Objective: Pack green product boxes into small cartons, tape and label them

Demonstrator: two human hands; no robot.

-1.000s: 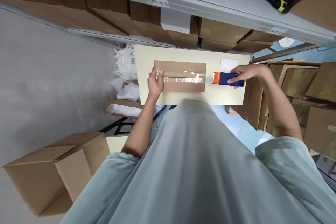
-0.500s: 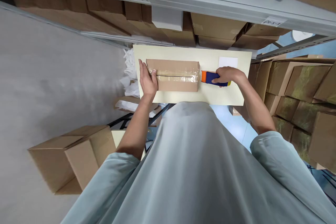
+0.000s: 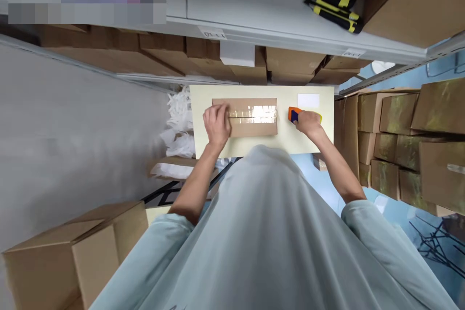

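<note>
A flat brown cardboard box (image 3: 250,116) lies on a small pale yellow table (image 3: 261,141), with clear tape running along its top seam. My left hand (image 3: 217,123) rests on the box's left end, fingers curled and pressing down on the tape there. My right hand (image 3: 308,122) is closed round a blue and orange tape dispenser (image 3: 295,114), held on the table just right of the box, a small gap apart from it. A white slip of paper (image 3: 308,100) lies behind the dispenser.
Grey shelving (image 3: 276,14) runs behind the table, with brown cartons below it and black-and-yellow tools (image 3: 329,5) on top. Stacked cartons (image 3: 407,140) stand to the right. White plastic bags (image 3: 178,121) lie left of the table. An open carton (image 3: 72,252) sits at lower left.
My left hand has shifted from the box's left edge onto its top, over the tape. My right hand has drawn the dispenser slightly back from the box's right end and turned it.
</note>
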